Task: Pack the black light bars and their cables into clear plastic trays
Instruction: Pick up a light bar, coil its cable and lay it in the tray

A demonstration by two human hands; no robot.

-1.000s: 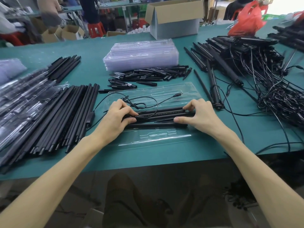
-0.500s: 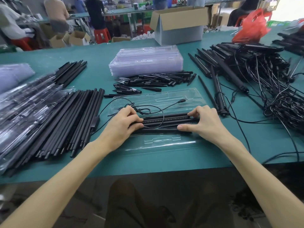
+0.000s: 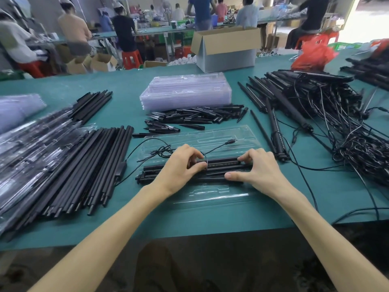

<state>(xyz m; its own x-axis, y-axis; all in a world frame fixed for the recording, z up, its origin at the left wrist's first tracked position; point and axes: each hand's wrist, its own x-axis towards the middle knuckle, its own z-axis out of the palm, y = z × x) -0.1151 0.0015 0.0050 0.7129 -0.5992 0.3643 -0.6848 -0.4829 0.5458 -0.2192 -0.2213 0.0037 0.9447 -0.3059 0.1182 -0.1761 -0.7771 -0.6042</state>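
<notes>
1. The left hand [image 3: 179, 169] is curled on the bundle of long black light bars [image 3: 223, 167]. A loop of the thin black cable [image 3: 219, 147] is pinched between its thumb and forefinger. The bars are gripped by the right hand [image 3: 259, 171], with fingers curled over the far side and the thumb pressed on the near side.
2. The bars are laid lengthwise under both sets of fingers in the open clear plastic tray [image 3: 210, 138].
3. Beyond the fingers, a heap of short black tapered spikes [image 3: 193, 118] and a stack of clear plastic trays [image 3: 185, 91] are set. Left of the left fingers, long black rods [image 3: 84, 165] are laid in rows. Right of the right fingers, a tangled pile of bars and cables [image 3: 326, 114] is spread.
4. Everything is carried by a teal counter [image 3: 210, 216]. Farther off, an open cardboard box [image 3: 227, 47], a red plastic bag [image 3: 313, 53] and workers [image 3: 124, 32] are seen.
5. Compared with half a second earlier, the left fingers are placed further along the bars toward the right hand, so the bundle's left end is uncovered. More of the room is taken in.
</notes>
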